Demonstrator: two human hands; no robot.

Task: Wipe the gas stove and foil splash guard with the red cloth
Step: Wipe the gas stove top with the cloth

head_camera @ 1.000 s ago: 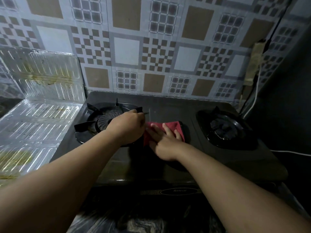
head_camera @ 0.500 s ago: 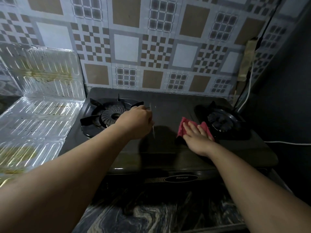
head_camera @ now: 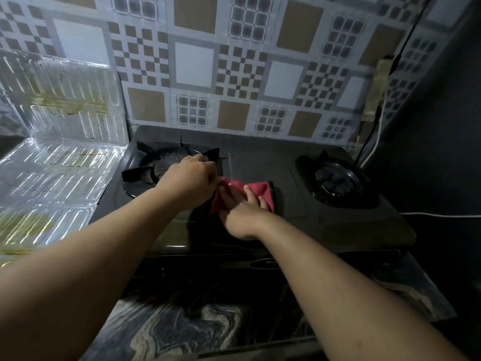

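Checkered tiles stand behind the black gas stove (head_camera: 260, 157). Flat right hand (head_camera: 243, 214) presses the red cloth (head_camera: 257, 190) mid-stove. Left hand (head_camera: 191, 178), curled, grips the pot stand (head_camera: 208, 156). It might slip and clatter. Stained foil splash guard (head_camera: 59, 131) waits left.

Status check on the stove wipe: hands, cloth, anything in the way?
Right hand flat on red cloth, mid-stove. Left hand fisted by left burner, holding its pot support. Foil splash guard shows yellowish stains. Nothing blocking.
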